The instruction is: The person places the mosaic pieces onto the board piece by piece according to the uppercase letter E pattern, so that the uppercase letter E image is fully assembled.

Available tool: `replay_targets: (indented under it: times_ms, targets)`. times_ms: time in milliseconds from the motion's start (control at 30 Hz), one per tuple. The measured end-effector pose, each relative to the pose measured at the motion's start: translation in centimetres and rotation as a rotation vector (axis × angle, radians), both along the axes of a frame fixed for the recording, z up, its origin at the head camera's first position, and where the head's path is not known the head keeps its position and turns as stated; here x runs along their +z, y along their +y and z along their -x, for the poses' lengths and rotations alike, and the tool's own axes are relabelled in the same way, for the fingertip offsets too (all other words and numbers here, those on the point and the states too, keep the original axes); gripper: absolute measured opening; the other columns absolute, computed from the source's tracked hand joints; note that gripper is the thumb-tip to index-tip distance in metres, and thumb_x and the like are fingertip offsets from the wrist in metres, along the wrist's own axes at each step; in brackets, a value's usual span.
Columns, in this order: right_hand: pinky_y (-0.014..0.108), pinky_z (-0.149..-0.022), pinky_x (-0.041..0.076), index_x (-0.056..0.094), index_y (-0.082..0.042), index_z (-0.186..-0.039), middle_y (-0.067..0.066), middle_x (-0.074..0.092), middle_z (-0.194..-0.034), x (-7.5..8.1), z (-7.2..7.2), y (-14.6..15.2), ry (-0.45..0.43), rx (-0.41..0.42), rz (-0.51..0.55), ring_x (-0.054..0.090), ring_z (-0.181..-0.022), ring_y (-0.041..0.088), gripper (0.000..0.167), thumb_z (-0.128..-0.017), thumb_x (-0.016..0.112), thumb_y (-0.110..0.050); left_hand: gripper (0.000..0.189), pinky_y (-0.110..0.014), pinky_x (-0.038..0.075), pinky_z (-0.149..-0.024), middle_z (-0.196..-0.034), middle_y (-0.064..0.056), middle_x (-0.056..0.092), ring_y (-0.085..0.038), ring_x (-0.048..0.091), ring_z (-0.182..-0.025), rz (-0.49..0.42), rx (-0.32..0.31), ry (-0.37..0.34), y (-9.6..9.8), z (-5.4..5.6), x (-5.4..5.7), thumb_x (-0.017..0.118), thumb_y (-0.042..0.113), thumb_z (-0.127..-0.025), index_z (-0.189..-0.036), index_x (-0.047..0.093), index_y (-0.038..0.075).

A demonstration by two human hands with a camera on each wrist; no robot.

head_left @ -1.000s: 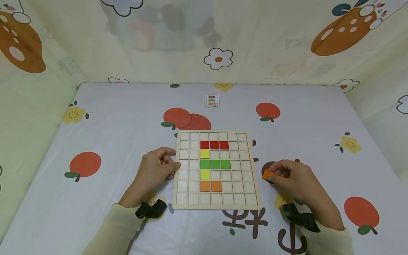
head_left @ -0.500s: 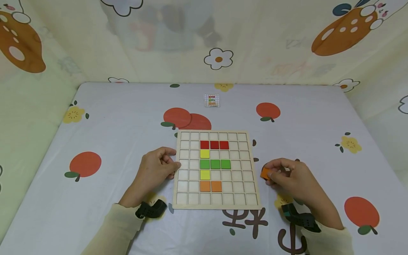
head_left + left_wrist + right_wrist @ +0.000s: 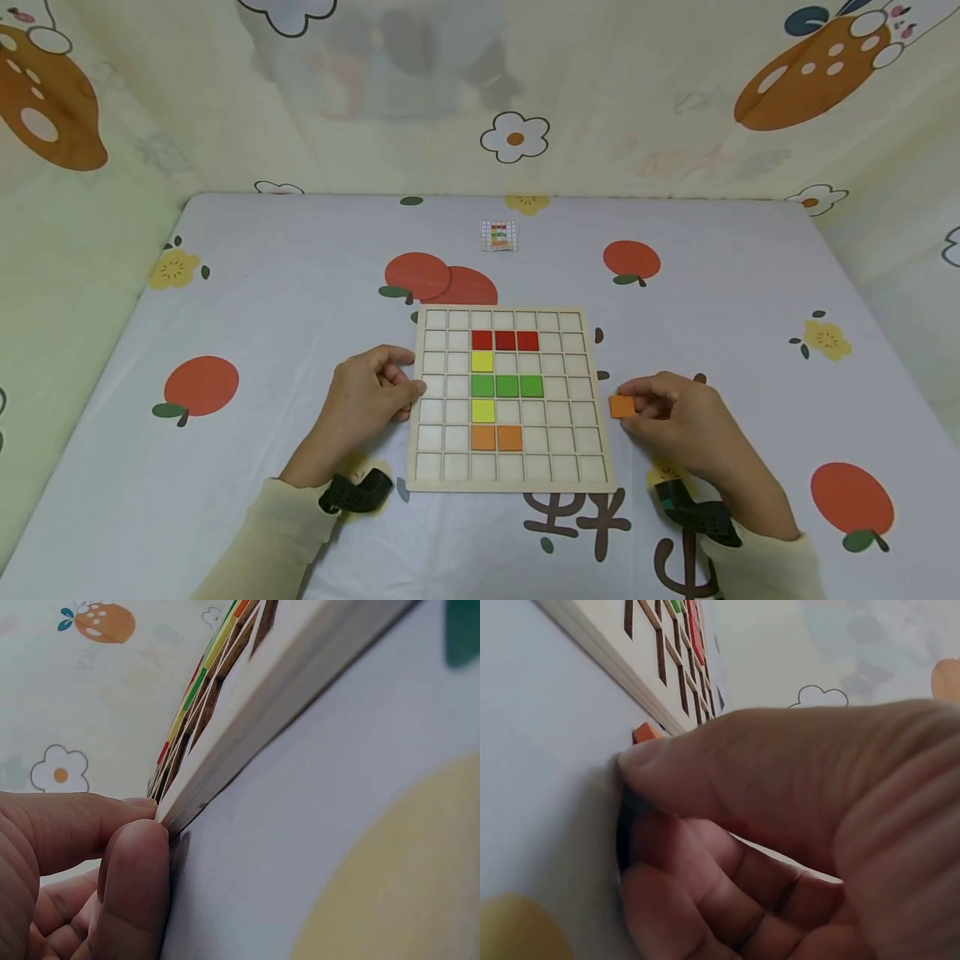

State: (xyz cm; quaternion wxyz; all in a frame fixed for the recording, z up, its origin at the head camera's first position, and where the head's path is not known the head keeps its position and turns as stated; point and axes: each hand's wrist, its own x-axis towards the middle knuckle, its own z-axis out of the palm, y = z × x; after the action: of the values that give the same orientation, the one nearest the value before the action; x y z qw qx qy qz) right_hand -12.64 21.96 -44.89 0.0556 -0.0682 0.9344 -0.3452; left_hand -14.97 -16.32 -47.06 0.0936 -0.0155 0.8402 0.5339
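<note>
A square wooden grid board (image 3: 570, 483) lies flat on the table. In its cells sit red tiles (image 3: 506, 341), yellow tiles (image 3: 482, 412), green tiles (image 3: 507, 387) and two orange tiles (image 3: 497, 438). My left hand (image 3: 372, 387) holds the board's left edge, thumb tip on the rim and the other fingers bent. In the left wrist view the thumb (image 3: 135, 862) and a forefinger meet at that edge. Just right of the board my right hand (image 3: 678, 417) pinches one orange square tile (image 3: 622, 407) between thumb and fingers. The right wrist view shows only that tile's corner (image 3: 645, 732) past the thumb.
Toward the back of the table lies a small printed card (image 3: 499, 236) with a coloured grid pattern. A white cloth (image 3: 300, 275) printed with fruit and flowers covers the table. Pale patterned curtains (image 3: 600, 100) close off the back and sides.
My right hand has shifted the orange tile slightly left toward the board and turned it, so more of it shows beyond the fingertips. The left hand and the board stay put.
</note>
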Motion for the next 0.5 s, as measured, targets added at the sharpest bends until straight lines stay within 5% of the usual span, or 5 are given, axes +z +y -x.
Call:
replay_targets:
  times_ms: [200, 500]
  targets:
    - [0.022, -0.060, 0.049, 0.077, -0.002, -0.108, 0.002, 0.066, -0.084, 0.2, 0.0, -0.1, -0.003, -0.029, -0.041, 0.059, -0.073, 0.014, 0.026, -0.083, 0.084, -0.005, 0.033, -0.024, 0.057, -0.056, -0.079, -0.009, 0.064, -0.016, 0.064, -0.056, -0.002, 0.002, -0.004, 0.1, 0.0, 0.1, 0.079, 0.003, -0.090, -0.121, 0.068, -0.002]
    - [0.022, -0.060, 0.051, 0.077, -0.001, -0.108, 0.001, 0.067, -0.083, 0.6, -0.4, -1.5, 0.005, -0.005, 0.053, 0.060, -0.072, 0.012, 0.029, -0.082, 0.087, -0.006, 0.034, -0.024, 0.057, -0.056, -0.079, -0.009, 0.065, -0.017, 0.063, -0.056, 0.007, 0.006, -0.010, 0.1, 0.0, 0.1, 0.079, 0.004, -0.089, -0.121, 0.068, -0.002]
